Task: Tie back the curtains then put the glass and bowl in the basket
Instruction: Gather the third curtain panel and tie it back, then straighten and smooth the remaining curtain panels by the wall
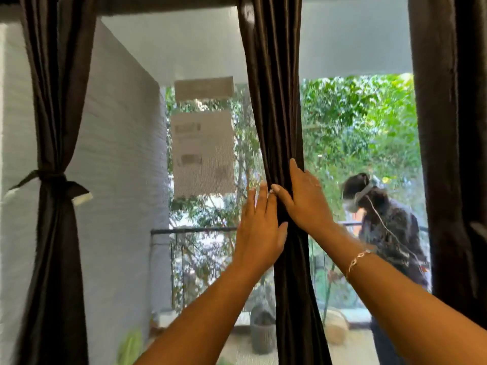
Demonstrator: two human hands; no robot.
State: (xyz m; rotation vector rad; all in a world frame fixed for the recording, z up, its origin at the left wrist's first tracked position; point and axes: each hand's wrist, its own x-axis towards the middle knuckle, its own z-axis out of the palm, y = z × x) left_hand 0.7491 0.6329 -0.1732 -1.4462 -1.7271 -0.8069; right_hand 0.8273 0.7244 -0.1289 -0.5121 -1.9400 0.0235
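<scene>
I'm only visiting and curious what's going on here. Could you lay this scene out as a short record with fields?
place: window with dark curtains, greenery outside
left curtain: gathered and tied with a band
middle curtain: untied, bunched between both hands
left hand: straight fingers pressed on its left side
right hand: fingers laid across its front, thumb up
right curtain: hanging untied at the picture's edge
task stage: one curtain tied, two not yet
</scene>
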